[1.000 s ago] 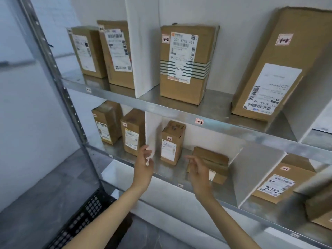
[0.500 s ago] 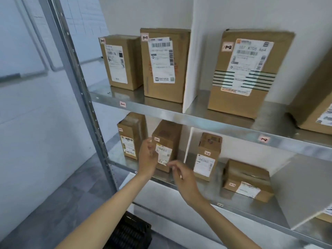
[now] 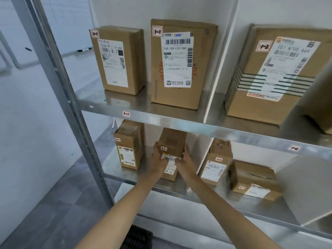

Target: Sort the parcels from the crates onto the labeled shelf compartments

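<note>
I wear the one camera on my head; it looks forward and slightly down, close up at the left end of the shelf rack [image 3: 179,124]. My left hand [image 3: 159,161] and right hand [image 3: 186,159], gripping a parcel [image 3: 172,141] near the front edge of the lower shelf [image 3: 116,174], sit mid-frame.

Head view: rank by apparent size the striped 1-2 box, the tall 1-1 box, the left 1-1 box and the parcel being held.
1. striped 1-2 box
2. tall 1-1 box
3. left 1-1 box
4. held parcel, clearly smallest here; partly covered, so its true size is unsure
</note>
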